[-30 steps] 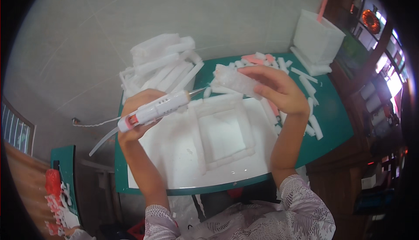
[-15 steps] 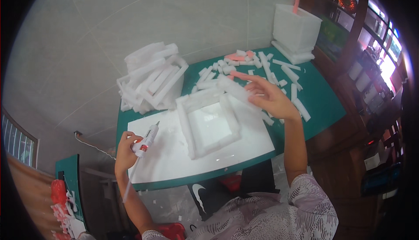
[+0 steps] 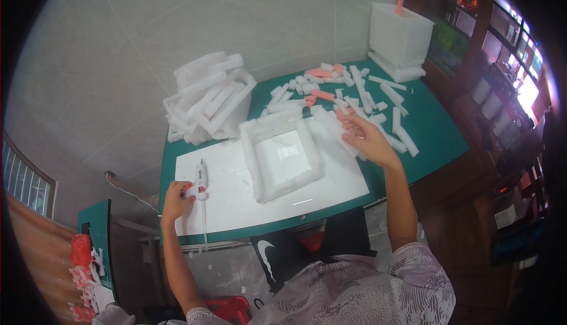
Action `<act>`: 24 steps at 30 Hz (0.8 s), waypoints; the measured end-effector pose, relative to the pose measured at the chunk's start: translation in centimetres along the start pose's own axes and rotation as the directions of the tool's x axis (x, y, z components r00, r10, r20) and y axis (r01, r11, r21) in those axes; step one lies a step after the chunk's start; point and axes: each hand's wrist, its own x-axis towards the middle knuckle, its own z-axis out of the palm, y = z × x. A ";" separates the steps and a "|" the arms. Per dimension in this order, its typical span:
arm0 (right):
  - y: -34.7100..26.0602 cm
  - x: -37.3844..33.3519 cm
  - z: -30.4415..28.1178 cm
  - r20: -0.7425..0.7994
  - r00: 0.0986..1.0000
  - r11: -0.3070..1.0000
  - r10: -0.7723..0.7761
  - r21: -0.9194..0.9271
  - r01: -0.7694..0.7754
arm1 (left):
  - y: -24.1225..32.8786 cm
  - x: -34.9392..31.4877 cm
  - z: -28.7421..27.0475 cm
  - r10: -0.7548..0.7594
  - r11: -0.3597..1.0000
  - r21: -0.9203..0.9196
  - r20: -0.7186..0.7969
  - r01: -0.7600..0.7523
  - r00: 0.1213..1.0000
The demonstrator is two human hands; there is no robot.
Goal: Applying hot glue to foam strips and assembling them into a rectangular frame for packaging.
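Note:
On the left of the white board [image 3: 227, 219], a white glue gun [image 3: 201, 177] with a glue stick trailing from its rear lies with its nozzle pointing away from me. My left hand [image 3: 176, 201] has its fingers round the grip end, which is partly hidden. In the middle sits a square frame of white foam strips [image 3: 254, 174], its inside showing a pale, shiny surface. To its right, my right hand [image 3: 372, 142] holds a thick white foam strip [image 3: 328, 122] between thumb and fingers, slanting beside the frame's right edge.
Cut white and pink foam pieces [image 3: 323, 95] are scattered over the green table [image 3: 440, 133] at the back right. A heap of foam frames [image 3: 207, 98] stands back left. At the far right corner is a tall white foam box [image 3: 400, 34] holding a pink strip.
My left hand has lowered the glue gun onto the board, turning its nozzle from slanted to straight away from me. My right hand has shifted slightly right and nearer with the foam strip.

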 end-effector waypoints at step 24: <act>2.5 1.0 1.8 0.035 0.990 0.990 0.137 0.021 -0.138 | 20.2 21.3 11.1 0.502 0.852 -0.042 0.348 -0.522 0.792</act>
